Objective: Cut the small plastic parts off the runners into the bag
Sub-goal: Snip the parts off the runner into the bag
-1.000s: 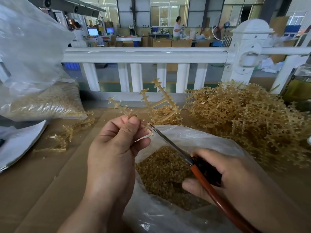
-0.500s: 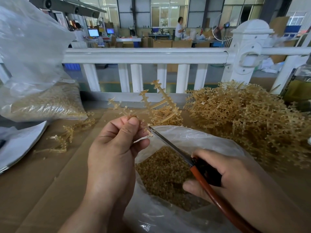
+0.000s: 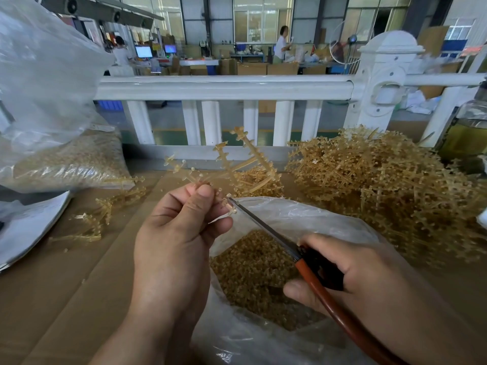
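Brown flat cardboard sheet (image 3: 66,285) covers the work surface under both hands. White-painted railing w/ short posts (image 3: 224,88) runs across behind, well beyond the fingertips. Big tangled heap of tan plastic runners (image 3: 382,196) lies right of & beyond the R hand's knuckles, touching the far side of the bag. Clear crumpled plastic bag (image 3: 303,214) sits open directly below both hands, mouth facing up; its near rim is tucked under the L hand's lower fingers. A second, filled clear bag (image 3: 68,164) lies well left of the L hand, w/ a few bare tan runner stalks (image 3: 105,206) on the cardboard between it & the L knuckles.

Left hand (image 3: 171,248): thumb (image 3: 203,196) & forefinger pressed together, pinching the stem of one tan branched plastic runner (image 3: 237,164); other fingers curled in below. Most of the runner fans up & away past the fingertips; one short branch pokes out right of the thumb tip, over the bag mouth.

Right hand (image 3: 369,285): fingers (image 3: 329,246) & thumb curled round the red-brown handles of slim steel scissors (image 3: 266,229). Blades point up-left from the fingers, tip touching that short branch just beside the L thumb. Blades look close together; can't tell if fully closed.

Small tan cut-off plastic parts (image 3: 250,267) lie piled inside the bag, under the blades, between the two hands.
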